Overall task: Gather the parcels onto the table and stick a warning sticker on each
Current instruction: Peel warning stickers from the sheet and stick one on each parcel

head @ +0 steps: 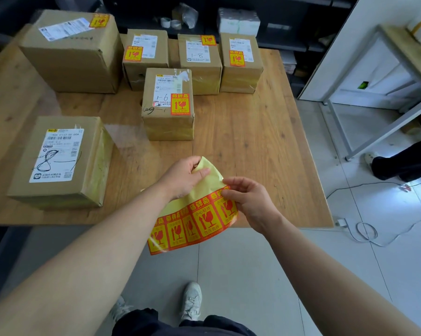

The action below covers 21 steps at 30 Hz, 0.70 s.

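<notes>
Over the table's [253,146] near edge, I hold the sticker strip [197,221] in both hands.
My left hand [183,177] pinches the bare yellow backing at the strip's top. My right hand [249,202] pinches the end sticker; its corner seems lifted, though my fingers hide it. Six parcels stand on the table. The near-left box [59,163] shows only a shipping label. The middle box [168,105] carries a red-and-yellow sticker, as do the big box [71,57] and three small boxes [199,64] along the far edge.
</notes>
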### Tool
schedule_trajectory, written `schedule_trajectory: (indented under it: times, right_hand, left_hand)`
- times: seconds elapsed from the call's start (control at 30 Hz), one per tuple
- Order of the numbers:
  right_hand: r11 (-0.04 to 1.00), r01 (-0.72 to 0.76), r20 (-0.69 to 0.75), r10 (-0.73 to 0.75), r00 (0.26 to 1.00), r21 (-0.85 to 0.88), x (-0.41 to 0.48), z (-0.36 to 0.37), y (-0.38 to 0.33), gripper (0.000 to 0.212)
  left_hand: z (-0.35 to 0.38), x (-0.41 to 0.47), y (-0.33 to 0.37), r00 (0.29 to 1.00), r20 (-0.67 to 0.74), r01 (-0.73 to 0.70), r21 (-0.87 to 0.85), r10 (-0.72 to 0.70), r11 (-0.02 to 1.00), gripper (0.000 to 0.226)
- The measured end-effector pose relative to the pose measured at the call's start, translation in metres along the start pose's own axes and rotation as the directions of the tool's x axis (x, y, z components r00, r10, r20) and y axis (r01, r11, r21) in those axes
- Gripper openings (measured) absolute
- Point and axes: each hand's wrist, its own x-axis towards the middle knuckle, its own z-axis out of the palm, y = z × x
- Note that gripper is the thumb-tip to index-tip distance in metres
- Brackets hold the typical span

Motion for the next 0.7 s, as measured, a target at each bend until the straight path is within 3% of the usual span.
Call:
schedule_trajectory:
  times: [0.2, 0.37, 0.5, 0.7]
  right_hand:
    - [0.975, -0.004, 0.012, 0.007, 1.0, -0.223, 0.004, 0.0, -0.009, 0.015]
    - [0.95, -0.019, 0.045, 0.035, 0.998, -0.313, 0.006, 0.0, -0.012, 0.014]
    - [0.955, -0.047, 0.117, 0.084, 0.99, -0.293, 0.004, 0.001, -0.014, 0.015]
    - [0.978, 0.018, 0.074, -0.003, 0.997, -0.209, 0.003, 0.004, -0.011, 0.014]
  left_hand:
    - [-0.005, -0.004, -0.004, 1.0, 0.0, 0.019, 0.086, -0.019, 0.996, 0.029]
    - [-0.009, -0.007, -0.004, 1.0, 0.019, -0.018, 0.084, 0.016, 0.996, 0.018]
    - [-0.013, -0.009, -0.002, 0.998, 0.031, -0.059, 0.112, 0.056, 0.992, 0.01]
    - [-0.019, -0.01, 0.002, 0.996, 0.031, -0.082, 0.14, 0.078, 0.987, 0.011]
